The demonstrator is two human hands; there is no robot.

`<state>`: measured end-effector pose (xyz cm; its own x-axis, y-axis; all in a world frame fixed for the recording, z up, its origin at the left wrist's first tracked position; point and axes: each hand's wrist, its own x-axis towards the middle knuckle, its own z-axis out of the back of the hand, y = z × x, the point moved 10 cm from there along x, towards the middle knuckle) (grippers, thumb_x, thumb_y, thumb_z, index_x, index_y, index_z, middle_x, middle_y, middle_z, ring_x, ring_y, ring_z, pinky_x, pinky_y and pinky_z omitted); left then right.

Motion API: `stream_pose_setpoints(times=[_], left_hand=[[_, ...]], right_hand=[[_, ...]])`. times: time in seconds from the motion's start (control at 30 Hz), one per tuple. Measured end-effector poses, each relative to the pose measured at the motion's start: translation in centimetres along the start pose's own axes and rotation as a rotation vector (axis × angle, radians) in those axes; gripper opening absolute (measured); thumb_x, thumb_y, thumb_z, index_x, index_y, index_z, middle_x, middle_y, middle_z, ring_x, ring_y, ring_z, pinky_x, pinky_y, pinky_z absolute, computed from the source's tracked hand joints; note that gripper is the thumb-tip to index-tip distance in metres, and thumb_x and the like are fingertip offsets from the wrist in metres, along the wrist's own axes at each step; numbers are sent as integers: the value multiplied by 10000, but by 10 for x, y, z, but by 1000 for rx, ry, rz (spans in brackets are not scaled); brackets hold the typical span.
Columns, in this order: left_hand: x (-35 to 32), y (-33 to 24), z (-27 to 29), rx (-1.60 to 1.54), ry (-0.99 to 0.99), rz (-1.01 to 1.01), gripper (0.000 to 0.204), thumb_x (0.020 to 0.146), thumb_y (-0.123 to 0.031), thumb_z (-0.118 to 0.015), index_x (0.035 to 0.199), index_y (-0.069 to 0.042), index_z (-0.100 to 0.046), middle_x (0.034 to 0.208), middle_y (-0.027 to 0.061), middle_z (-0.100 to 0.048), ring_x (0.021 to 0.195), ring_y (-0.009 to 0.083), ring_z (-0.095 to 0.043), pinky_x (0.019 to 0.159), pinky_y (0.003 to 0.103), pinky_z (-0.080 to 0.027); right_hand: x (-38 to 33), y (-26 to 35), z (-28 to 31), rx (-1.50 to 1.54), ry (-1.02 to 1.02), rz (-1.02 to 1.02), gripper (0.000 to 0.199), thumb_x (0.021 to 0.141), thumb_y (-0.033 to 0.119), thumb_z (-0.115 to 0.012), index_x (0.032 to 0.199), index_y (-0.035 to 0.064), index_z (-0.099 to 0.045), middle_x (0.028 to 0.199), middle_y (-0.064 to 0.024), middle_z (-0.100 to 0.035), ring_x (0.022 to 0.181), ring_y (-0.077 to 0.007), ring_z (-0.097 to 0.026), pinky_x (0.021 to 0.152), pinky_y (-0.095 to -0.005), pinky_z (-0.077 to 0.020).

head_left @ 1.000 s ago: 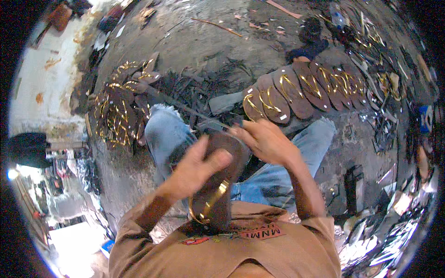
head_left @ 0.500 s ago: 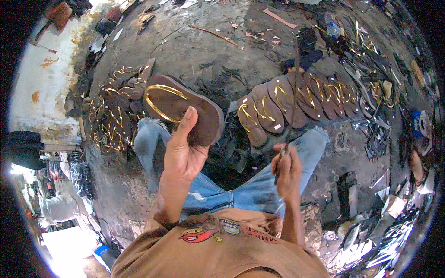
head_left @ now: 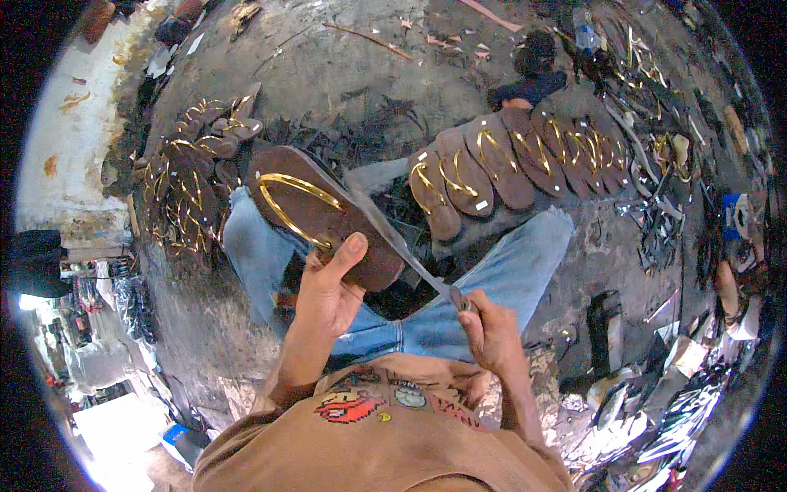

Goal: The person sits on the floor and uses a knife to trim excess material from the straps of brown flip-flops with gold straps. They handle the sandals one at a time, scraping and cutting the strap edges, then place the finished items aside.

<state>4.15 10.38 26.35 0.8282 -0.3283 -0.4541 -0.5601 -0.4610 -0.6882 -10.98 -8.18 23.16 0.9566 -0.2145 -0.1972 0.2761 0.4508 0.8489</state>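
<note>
My left hand [head_left: 326,287] grips a brown flip-flop [head_left: 318,220] with gold straps by its heel end, thumb on top and fingers underneath. The sole is tilted up in front of me, toe end pointing to the far left. In my right hand [head_left: 494,330], a long thin knife [head_left: 414,261] is held by its handle, the fist closed round it. Its blade lies along the right edge of the sole, running away from me. The blade is slightly smeared, so I cannot tell whether it cuts in or only touches.
On the right of my knees, a row of brown flip-flops [head_left: 496,162] with gold straps lies overlapping. A heap of similar flip-flops [head_left: 190,176] is at the left. Dark offcuts [head_left: 385,123] litter the floor, and a pale wall [head_left: 65,156] stands far left.
My right hand has swung the knife from upright at the right to the flip-flop's right edge. My left hand has turned and lowered the flip-flop slightly. The view has shifted a little.
</note>
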Motion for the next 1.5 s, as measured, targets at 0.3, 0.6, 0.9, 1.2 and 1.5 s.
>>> stream_pose_setpoints(times=[0.3, 0.6, 0.9, 1.2, 1.5], left_hand=[[-26, 11, 34, 120, -187, 82, 409, 858, -83, -772, 1222, -19, -596, 1117, 97, -697, 1026, 233, -685, 941, 418, -560], [-37, -3, 18, 147, -103, 35, 351, 893, -133, -693, 1205, -7, -593, 1037, 120, -703, 897, 234, -708, 811, 376, -585], [-42, -2, 57, 158, -321, -27, 374, 901, -216, -725, 1221, -83, -585, 1006, 68, -693, 835, 203, -695, 721, 344, -593], [-43, -15, 54, 113, -266, -33, 376, 883, -196, -733, 1224, -120, -594, 1041, 55, -683, 883, 211, -691, 771, 329, -590], [-73, 24, 100, 413, -250, 160, 585, 820, -118, -810, 1322, -54, -518, 1115, 42, -649, 963, 151, -633, 880, 323, -531]], right_hand=[[51, 51, -17, -59, 365, 18, 324, 1014, 400, -518, 994, 78, -544, 739, -223, -631, 750, -467, -622, 631, -549, -454], [64, 60, -32, 336, 118, 12, 269, 1023, 312, -500, 1005, 46, -537, 730, -236, -615, 734, -466, -630, 621, -536, -448], [4, 17, -74, 21, 300, -121, 270, 968, 311, -596, 1061, 64, -543, 781, -246, -648, 744, -484, -632, 639, -545, -474], [134, 93, -85, -60, 13, 161, 329, 992, 412, -548, 1027, 85, -542, 769, -220, -655, 749, -467, -638, 622, -536, -486], [238, 29, -63, 502, -63, 70, 532, 1059, 504, -398, 874, 55, -614, 618, 25, -496, 564, -81, -469, 510, -261, -375]])
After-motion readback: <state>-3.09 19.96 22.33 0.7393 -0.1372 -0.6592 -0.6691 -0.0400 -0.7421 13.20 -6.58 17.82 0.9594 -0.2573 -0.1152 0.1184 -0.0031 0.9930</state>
